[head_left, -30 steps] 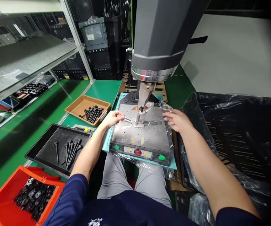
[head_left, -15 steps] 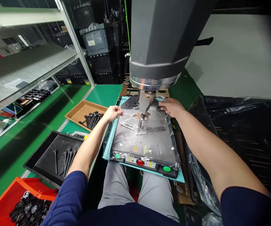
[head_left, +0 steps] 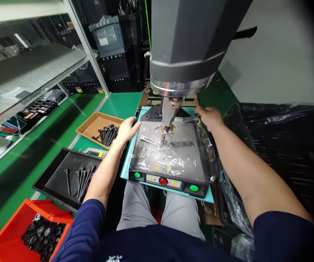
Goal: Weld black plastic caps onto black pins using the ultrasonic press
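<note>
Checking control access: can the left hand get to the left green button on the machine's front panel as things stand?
Probably yes. The left hand rests open at the base plate's left edge, holding nothing. The left green button lies nearer the person on the same side, uncovered; the plastic film seems to stop short of the panel.

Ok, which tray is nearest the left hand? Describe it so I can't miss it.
Start at the big grey press head, drop to its plastic-covered base plate. Left of the left hand sits the tan tray of black pins: shallow, cardboard-coloured, unlike the black tray nearer you.
</note>
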Tool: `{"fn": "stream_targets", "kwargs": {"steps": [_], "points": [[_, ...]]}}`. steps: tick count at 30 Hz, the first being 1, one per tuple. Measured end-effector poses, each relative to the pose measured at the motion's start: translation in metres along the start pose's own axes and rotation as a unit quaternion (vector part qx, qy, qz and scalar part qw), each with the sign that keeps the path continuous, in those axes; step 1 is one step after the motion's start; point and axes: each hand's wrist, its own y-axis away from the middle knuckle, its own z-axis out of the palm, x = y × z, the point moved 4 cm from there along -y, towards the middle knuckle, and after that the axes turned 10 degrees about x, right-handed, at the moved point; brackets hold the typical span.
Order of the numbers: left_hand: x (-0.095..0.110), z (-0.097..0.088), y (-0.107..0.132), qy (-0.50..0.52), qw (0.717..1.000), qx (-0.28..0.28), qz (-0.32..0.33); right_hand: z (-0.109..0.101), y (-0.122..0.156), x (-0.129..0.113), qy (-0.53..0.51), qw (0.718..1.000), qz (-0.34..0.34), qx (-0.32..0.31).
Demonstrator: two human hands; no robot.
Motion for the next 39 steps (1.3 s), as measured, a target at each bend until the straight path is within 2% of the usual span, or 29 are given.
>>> {"fn": "stream_targets", "kwargs": {"steps": [2,5,7,9,11,12,15,18,22,27,30,34,39], "points": [[-0.005,-0.022,0.032,0.050,0.994,0.093,0.016,-0.038,0.031,0.010,-0.001,0.996,-0.047,0.080],[-0.037,-0.035,0.109,0.102,0.976,0.188,-0.039,-0.091,0.113,0.050,-0.048,0.972,-0.138,0.185],[-0.069,-0.027,0.168,0.092,0.971,0.187,-0.116,-0.111,0.177,0.095,-0.046,0.971,-0.118,0.202],[-0.099,-0.012,0.221,0.070,0.967,0.156,-0.190,-0.116,0.234,0.147,0.012,0.983,-0.051,0.174],[-0.121,0.003,0.256,0.034,0.967,0.117,-0.225,-0.108,0.272,0.193,0.056,0.992,0.019,0.116],[-0.129,0.010,0.265,0.017,0.967,0.099,-0.234,-0.101,0.283,0.211,0.077,0.993,0.031,0.088],[-0.142,0.025,0.268,-0.020,0.968,0.051,-0.246,-0.080,0.287,0.236,0.133,0.990,-0.004,0.035],[-0.146,0.031,0.257,-0.024,0.967,0.030,-0.251,-0.070,0.272,0.238,0.178,0.983,-0.039,0.033],[-0.151,0.033,0.250,0.013,0.968,0.039,-0.248,-0.068,0.264,0.237,0.186,0.980,-0.059,0.049],[-0.160,0.034,0.251,-0.001,0.968,0.050,-0.248,-0.067,0.267,0.243,0.183,0.978,-0.078,0.070],[-0.165,0.036,0.254,0.027,0.968,0.042,-0.246,-0.067,0.269,0.247,0.167,0.982,-0.076,0.047],[-0.171,0.039,0.262,0.049,0.968,0.034,-0.243,-0.068,0.275,0.253,0.132,0.990,-0.040,0.002],[-0.174,0.039,0.266,0.036,0.971,0.042,-0.231,-0.067,0.280,0.254,0.116,0.992,-0.039,0.012]]}}
